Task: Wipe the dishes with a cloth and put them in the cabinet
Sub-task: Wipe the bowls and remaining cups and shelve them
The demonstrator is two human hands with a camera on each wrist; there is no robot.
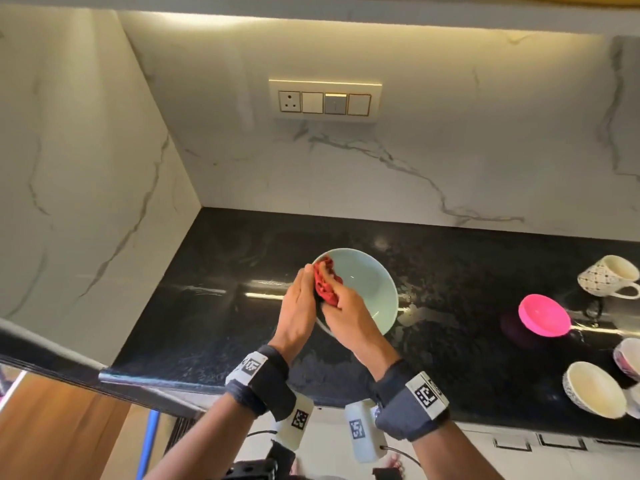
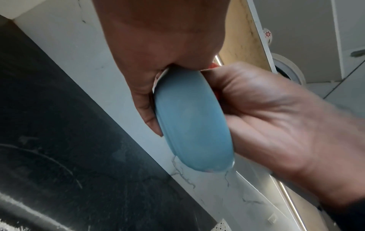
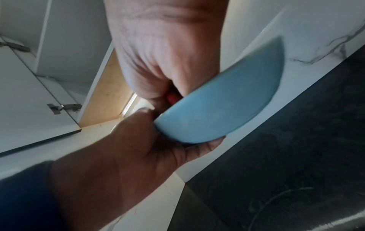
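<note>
Pale blue bowl, glossy, shallow, plain inside; held tilted above the black speckled counter, centre of the head frame, not resting on it. The left wrist view shows its smooth blue outer wall and a thin paler rim. Red cloth bunched against the bowl's left inner wall and rim. Counter ends at a marble wall on the left of the frame and a marble backsplash along the top; bare counter lies to the left of the bowl and behind it. At the right edge of the frame, well apart from the bowl: a pink bowl, a patterned cup lying on its side, and a white cup lower down. Left hand: fingers fairly straight along the bowl's outside, thumb over the rim, gripping the bowl edge. Right hand: fingers curled around the cloth, pressing it into the bowl. Both wrists wear dark bands with printed markers.
</note>
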